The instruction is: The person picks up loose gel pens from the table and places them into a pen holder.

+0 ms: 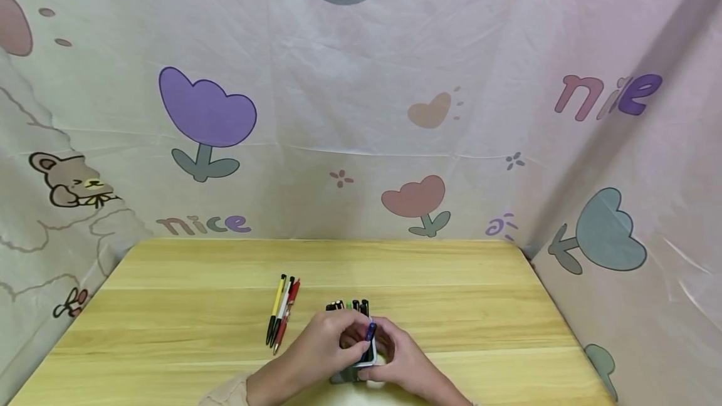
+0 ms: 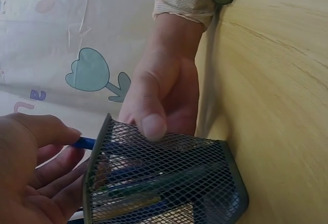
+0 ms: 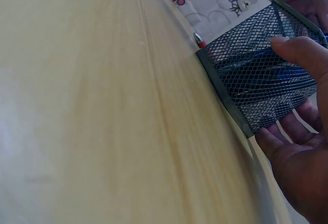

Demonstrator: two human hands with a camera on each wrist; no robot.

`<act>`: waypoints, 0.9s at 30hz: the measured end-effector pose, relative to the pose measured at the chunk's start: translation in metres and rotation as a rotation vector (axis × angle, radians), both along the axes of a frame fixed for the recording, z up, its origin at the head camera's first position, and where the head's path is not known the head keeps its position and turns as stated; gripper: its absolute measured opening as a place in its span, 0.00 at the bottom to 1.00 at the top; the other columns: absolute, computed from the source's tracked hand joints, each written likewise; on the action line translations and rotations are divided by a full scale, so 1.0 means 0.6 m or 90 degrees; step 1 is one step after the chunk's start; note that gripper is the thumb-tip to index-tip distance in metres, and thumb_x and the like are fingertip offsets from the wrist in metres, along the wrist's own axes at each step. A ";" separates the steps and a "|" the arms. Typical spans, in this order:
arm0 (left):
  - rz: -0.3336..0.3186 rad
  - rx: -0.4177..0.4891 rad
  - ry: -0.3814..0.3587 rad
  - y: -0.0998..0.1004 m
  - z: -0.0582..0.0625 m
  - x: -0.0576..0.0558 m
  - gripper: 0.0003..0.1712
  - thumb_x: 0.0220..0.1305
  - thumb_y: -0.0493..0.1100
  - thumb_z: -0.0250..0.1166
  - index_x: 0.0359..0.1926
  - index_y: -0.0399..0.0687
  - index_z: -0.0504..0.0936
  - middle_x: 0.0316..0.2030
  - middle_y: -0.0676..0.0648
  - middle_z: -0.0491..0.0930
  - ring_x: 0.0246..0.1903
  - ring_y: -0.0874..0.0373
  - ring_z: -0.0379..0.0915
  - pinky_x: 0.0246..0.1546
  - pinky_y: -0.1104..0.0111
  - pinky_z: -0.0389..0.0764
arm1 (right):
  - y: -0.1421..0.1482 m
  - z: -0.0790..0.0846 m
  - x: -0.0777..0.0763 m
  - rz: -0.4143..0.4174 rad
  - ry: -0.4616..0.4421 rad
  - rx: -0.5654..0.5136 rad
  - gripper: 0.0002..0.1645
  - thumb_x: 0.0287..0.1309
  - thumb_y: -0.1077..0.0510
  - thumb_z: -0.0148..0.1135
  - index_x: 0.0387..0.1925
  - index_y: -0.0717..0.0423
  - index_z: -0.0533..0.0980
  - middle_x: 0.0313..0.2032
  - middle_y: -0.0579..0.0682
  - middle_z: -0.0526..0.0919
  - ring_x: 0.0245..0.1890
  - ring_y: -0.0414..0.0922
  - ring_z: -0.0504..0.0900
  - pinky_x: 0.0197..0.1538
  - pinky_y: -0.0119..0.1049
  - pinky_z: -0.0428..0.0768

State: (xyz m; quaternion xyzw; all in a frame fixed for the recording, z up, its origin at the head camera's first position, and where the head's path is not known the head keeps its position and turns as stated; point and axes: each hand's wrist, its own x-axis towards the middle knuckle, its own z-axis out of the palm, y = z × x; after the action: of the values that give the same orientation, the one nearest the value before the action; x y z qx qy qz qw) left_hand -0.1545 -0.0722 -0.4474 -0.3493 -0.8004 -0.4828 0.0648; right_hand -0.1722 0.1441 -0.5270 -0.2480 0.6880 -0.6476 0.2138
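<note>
A dark mesh pen holder (image 2: 159, 178) stands on the wooden table, with several pens inside; their black tops (image 1: 364, 304) and a green one show above the rim in the head view. My right hand (image 1: 408, 362) grips the holder from the right, thumb on one mesh side and fingers on the other. Over the opening, my left hand (image 1: 321, 343) pinches a blue pen (image 1: 370, 331) between thumb and finger. The pen's lower part is inside the holder, blurred behind the mesh (image 3: 251, 70).
Left of the holder lie a yellow pen (image 1: 277, 302), a white pen (image 1: 283, 306) and red pens (image 1: 293, 292), close together on the table (image 1: 451, 293). A printed cloth (image 1: 316, 105) hangs behind the table and along its sides.
</note>
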 end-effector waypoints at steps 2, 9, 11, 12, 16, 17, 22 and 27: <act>-0.001 -0.013 0.000 0.001 -0.002 0.000 0.12 0.59 0.28 0.72 0.44 0.38 0.84 0.33 0.46 0.87 0.33 0.73 0.82 0.33 0.83 0.86 | 0.000 0.000 0.000 0.001 -0.003 0.003 0.44 0.56 0.63 0.75 0.72 0.48 0.66 0.70 0.57 0.73 0.68 0.39 0.77 0.71 0.24 0.75; 0.005 -0.046 -0.021 0.004 -0.005 0.001 0.14 0.59 0.28 0.72 0.46 0.39 0.83 0.34 0.48 0.87 0.32 0.75 0.80 0.32 0.85 0.85 | 0.000 -0.001 0.000 -0.001 0.001 0.005 0.44 0.56 0.63 0.75 0.72 0.49 0.66 0.69 0.57 0.74 0.66 0.40 0.78 0.70 0.24 0.76; 0.009 -0.056 -0.027 0.004 -0.005 0.002 0.14 0.59 0.29 0.72 0.46 0.39 0.83 0.33 0.48 0.87 0.32 0.75 0.80 0.32 0.85 0.84 | 0.000 -0.001 0.001 -0.002 0.003 0.006 0.44 0.56 0.63 0.75 0.72 0.49 0.66 0.69 0.57 0.74 0.66 0.40 0.78 0.70 0.24 0.76; 0.010 -0.060 -0.029 0.004 -0.005 0.002 0.14 0.59 0.29 0.73 0.46 0.39 0.83 0.33 0.48 0.87 0.32 0.75 0.80 0.32 0.85 0.84 | 0.000 -0.001 0.001 -0.002 0.003 0.006 0.44 0.56 0.63 0.75 0.72 0.48 0.66 0.69 0.57 0.74 0.66 0.40 0.78 0.70 0.24 0.76; 0.021 -0.076 -0.031 0.005 -0.004 0.003 0.13 0.59 0.29 0.73 0.45 0.39 0.84 0.32 0.47 0.87 0.31 0.76 0.79 0.31 0.85 0.84 | 0.000 -0.001 0.001 -0.006 0.010 0.013 0.44 0.55 0.63 0.75 0.72 0.48 0.67 0.69 0.56 0.74 0.66 0.40 0.78 0.71 0.24 0.75; 0.027 -0.080 -0.028 0.006 -0.003 0.003 0.13 0.58 0.29 0.73 0.44 0.39 0.84 0.32 0.48 0.87 0.31 0.76 0.79 0.31 0.85 0.84 | 0.000 -0.001 0.001 -0.007 0.012 0.014 0.44 0.55 0.63 0.76 0.72 0.48 0.67 0.69 0.56 0.74 0.66 0.40 0.78 0.71 0.24 0.75; 0.064 -0.116 0.010 0.008 -0.001 0.005 0.13 0.58 0.32 0.75 0.45 0.38 0.85 0.33 0.48 0.88 0.30 0.76 0.78 0.30 0.87 0.82 | 0.000 -0.002 0.002 -0.004 0.018 0.002 0.44 0.55 0.63 0.76 0.71 0.51 0.67 0.69 0.58 0.74 0.67 0.40 0.78 0.71 0.25 0.76; 0.102 -0.150 0.077 0.007 0.001 0.013 0.15 0.58 0.36 0.76 0.46 0.38 0.87 0.38 0.47 0.89 0.32 0.73 0.80 0.31 0.87 0.82 | 0.000 0.000 0.002 0.000 0.011 -0.009 0.44 0.55 0.64 0.76 0.71 0.53 0.66 0.70 0.59 0.73 0.67 0.41 0.78 0.71 0.26 0.77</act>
State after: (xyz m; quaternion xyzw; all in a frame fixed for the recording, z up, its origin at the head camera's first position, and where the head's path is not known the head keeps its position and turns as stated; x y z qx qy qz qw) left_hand -0.1467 -0.0677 -0.4468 -0.3178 -0.8716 -0.3569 0.1095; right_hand -0.1710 0.1440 -0.5272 -0.2549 0.6851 -0.6505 0.2064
